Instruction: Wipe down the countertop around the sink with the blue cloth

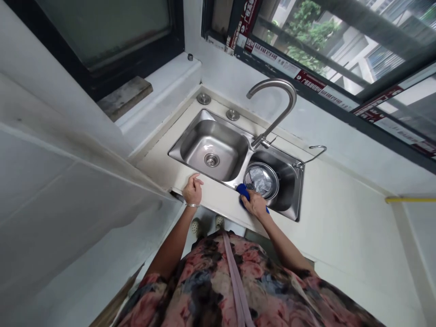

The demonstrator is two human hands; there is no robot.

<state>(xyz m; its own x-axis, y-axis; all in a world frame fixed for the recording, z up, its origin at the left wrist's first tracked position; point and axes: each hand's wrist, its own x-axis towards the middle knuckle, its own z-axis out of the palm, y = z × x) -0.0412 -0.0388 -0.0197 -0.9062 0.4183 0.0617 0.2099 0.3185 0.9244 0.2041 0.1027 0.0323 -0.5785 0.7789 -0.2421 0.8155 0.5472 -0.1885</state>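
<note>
A blue cloth [243, 190] is bunched under my right hand [255, 203], whose fingers are closed on it at the sink's front rim. Just beyond this hand, a round metal strainer basket or basin [261, 179] with a shiny inside sits in the right bowl [289, 193] of the steel sink. My left hand [193, 190], with a bracelet on its wrist, rests at the counter's front edge below the left bowl [218, 141]. Its fingers are loosely bent and apart, and I see nothing in them.
A curved faucet [284, 84] rises behind the sink's divider, and a thin small tap [318, 147] stands at the right. Two round metal caps [233, 115] are set in the back counter. A pale counter [344, 204] extends right. A stone slab [126, 97] lies on the left ledge.
</note>
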